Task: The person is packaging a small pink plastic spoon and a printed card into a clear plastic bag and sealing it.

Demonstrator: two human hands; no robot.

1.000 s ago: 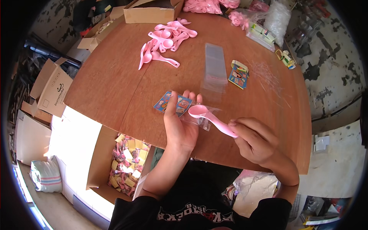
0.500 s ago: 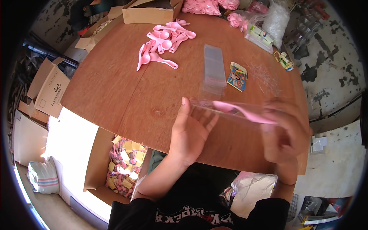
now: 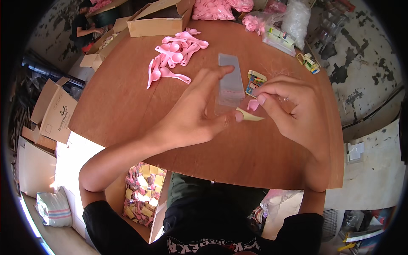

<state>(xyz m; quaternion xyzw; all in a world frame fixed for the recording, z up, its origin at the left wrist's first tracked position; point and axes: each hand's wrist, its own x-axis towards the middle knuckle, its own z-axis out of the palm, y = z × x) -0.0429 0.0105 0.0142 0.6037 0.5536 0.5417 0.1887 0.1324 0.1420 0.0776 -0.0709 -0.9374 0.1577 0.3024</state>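
My left hand (image 3: 191, 121) is raised over the round brown table (image 3: 127, 106). Its thumb and fingers pinch a clear plastic sleeve (image 3: 229, 100). Close beside it, my right hand (image 3: 293, 110) grips the end of a pink spoon (image 3: 253, 105) and a cream card edge (image 3: 250, 115) at the sleeve's mouth. The two hands almost touch. Most of the spoon is hidden under my right fingers. A stack of clear sleeves (image 3: 231, 74) lies on the table just behind my hands, with a colourful printed card (image 3: 256, 80) next to it.
A heap of pink spoons (image 3: 174, 53) lies at the far left of the table. An open cardboard box (image 3: 159, 21) and bags of pink items (image 3: 216, 8) stand at the back. A box of packed packets (image 3: 142, 197) sits below the near edge. Another person (image 3: 85, 25) crouches far left.
My left hand lifted off the card on the table and came up to the sleeve. My right hand swung the pink spoon right, then brought it back toward the middle.
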